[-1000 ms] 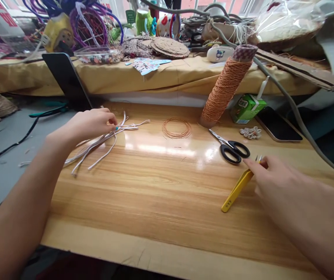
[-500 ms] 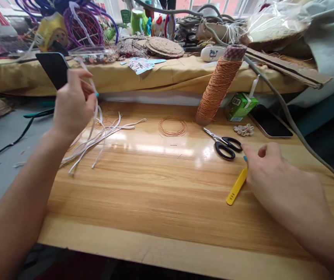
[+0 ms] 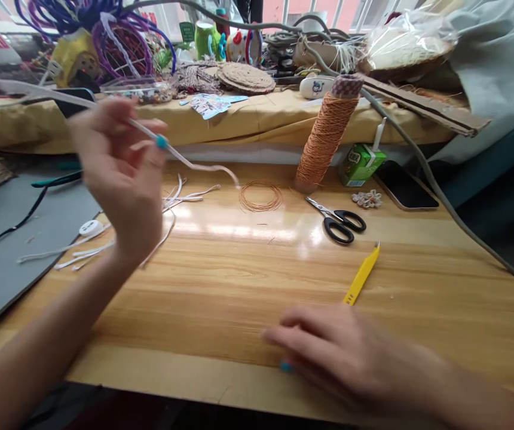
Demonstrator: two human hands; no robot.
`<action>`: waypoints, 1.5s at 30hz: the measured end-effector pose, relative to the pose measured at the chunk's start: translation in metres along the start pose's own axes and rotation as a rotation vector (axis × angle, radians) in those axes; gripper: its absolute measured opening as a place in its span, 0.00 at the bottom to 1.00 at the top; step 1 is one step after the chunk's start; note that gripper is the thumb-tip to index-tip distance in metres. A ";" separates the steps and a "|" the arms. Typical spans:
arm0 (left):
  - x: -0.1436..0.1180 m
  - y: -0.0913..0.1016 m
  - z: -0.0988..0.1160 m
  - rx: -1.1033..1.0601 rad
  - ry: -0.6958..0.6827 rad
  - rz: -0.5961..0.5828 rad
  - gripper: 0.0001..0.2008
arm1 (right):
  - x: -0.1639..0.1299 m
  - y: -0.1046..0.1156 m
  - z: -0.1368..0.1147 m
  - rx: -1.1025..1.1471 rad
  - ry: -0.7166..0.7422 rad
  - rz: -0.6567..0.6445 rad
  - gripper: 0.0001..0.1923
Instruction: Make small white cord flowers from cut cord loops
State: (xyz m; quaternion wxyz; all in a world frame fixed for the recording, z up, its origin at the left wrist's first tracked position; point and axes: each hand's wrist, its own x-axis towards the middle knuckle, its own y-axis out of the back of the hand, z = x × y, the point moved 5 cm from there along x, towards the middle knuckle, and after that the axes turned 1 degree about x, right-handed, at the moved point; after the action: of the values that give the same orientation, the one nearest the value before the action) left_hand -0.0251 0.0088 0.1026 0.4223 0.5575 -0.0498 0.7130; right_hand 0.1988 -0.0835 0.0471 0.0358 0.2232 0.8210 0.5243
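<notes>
One pair of black-handled scissors [image 3: 338, 222] lay on the wooden surface [image 3: 248, 280], and every other place is told from it. Well to their left, the left hand [image 3: 120, 173] was raised above the surface, its fingers [image 3: 161, 141] pinched on one white strip [image 3: 194, 165] that trailed toward the single coil of orange cord [image 3: 260, 196]. More white strips [image 3: 104, 242], too tangled to count, lay below that hand. Just below the scissors lay one yellow tool [image 3: 361, 275]. Nearer the viewer, the right hand [image 3: 351, 358] rested flat, fingers spread apart, holding nothing. Behind the scissors stood one orange spool [image 3: 326, 135] and one green carton [image 3: 361, 163]; one phone [image 3: 404, 186] lay to their right.
</notes>
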 end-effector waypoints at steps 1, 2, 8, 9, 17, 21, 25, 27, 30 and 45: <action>-0.013 -0.005 0.019 -0.075 0.028 0.035 0.14 | 0.002 -0.005 -0.003 0.236 -0.032 -0.066 0.15; -0.027 -0.014 0.038 -0.121 0.005 -0.043 0.13 | 0.003 -0.009 -0.003 0.459 -0.120 -0.123 0.16; -0.088 -0.036 0.105 -0.561 -0.488 -0.589 0.09 | 0.006 -0.018 0.020 1.327 -0.491 0.196 0.21; -0.089 -0.035 0.107 -0.536 -0.528 -0.580 0.09 | 0.006 -0.020 0.025 1.407 -0.528 0.249 0.20; -0.092 -0.033 0.131 -0.401 -0.812 -0.421 0.04 | 0.000 -0.023 0.043 1.556 -0.721 0.398 0.09; -0.096 -0.035 0.131 -0.364 -0.869 -0.538 0.08 | -0.002 -0.023 0.043 1.511 -0.779 0.360 0.09; -0.093 -0.023 0.120 -0.233 -1.211 -0.384 0.08 | -0.001 -0.018 0.046 1.480 -0.760 0.393 0.10; -0.082 -0.022 0.105 -0.176 -1.141 -0.356 0.08 | 0.000 -0.018 0.046 1.442 -0.737 0.331 0.12; -0.064 -0.029 0.074 -0.157 -0.808 -0.390 0.15 | -0.001 -0.022 0.041 1.327 -0.714 0.154 0.15; -0.075 -0.057 0.075 -0.170 -0.443 -0.745 0.10 | 0.001 -0.019 0.043 1.218 -0.642 0.017 0.19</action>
State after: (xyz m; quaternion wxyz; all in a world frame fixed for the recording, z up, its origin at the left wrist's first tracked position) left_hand 0.0711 -0.0363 0.0453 0.6741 0.6401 0.0067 0.3685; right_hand 0.2045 -0.0534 0.0112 0.1414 0.3543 0.9162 -0.1222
